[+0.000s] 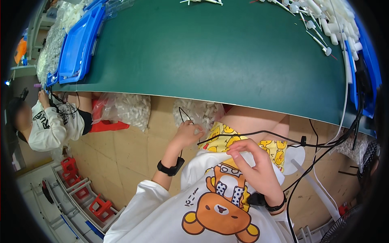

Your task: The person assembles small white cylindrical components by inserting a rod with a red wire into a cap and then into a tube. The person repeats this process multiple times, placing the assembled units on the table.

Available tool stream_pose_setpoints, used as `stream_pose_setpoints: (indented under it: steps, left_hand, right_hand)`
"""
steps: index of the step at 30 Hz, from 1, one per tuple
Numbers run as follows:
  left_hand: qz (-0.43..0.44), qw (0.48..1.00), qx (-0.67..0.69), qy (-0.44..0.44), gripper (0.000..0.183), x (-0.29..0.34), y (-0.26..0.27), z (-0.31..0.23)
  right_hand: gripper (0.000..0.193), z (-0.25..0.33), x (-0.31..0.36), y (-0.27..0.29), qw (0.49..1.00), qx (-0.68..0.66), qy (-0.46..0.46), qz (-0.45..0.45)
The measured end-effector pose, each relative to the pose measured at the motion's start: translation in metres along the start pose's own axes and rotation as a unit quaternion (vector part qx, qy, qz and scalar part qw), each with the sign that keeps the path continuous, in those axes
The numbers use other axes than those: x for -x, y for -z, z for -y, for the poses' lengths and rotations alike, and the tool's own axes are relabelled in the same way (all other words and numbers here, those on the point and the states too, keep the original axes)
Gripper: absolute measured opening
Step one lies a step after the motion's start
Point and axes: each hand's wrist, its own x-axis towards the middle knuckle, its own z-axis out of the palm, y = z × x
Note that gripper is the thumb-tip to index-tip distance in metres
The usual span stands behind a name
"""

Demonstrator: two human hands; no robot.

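Observation:
My left hand (189, 134) hovers beside my left thigh, in front of the table edge. Its fingers are loosely bent and apart, with nothing seen in them. A thin black cable (181, 111) loops up just past these fingers. Over my lap is my right hand (258, 167), its thumb and fingers curved with a gap between, holding nothing visible. Below it lie yellow patterned shorts (222, 130) and a white shirt with a bear print (219, 214). Each wrist wears a black band, the left wristband (172, 167) showing most plainly.
The green table (202, 52) spans ahead, with white plastic parts (328, 28) heaped at right. Blue trays (81, 44) stand at left. Bags of white pieces (129, 109) sit under the edge. Black cables (320, 143) hang at right. Another person (52, 121) sits at left.

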Motion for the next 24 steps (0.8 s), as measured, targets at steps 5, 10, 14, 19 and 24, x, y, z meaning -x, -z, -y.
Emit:
stream_pose_setpoints:
  steps: [5,10,14,19,24]
  left_hand:
    - [0.082,0.992,0.018,0.099,0.04,-0.016,-0.045,0.012]
    - [-0.043,0.972,0.179,0.147,0.036,-0.025,-0.049,0.019]
    - [-0.095,0.972,0.147,0.159,0.03,-0.015,-0.029,0.036]
    - [-0.138,0.973,0.09,0.163,0.031,0.013,0.019,0.039]
    - [-0.129,0.974,0.039,0.183,0.042,0.023,0.06,0.017]
  right_hand:
    - [0.014,0.005,0.0,0.002,0.999,-0.004,-0.053,0.012]
    - [0.013,0.002,-0.002,0.002,0.999,0.005,-0.036,0.014]
    - [0.013,0.001,-0.003,0.003,0.999,0.015,-0.035,0.017]
    - [0.02,-0.005,-0.002,0.003,1.0,0.005,0.006,0.009]
    - [0.02,-0.001,0.0,0.005,1.0,0.002,-0.021,0.017]
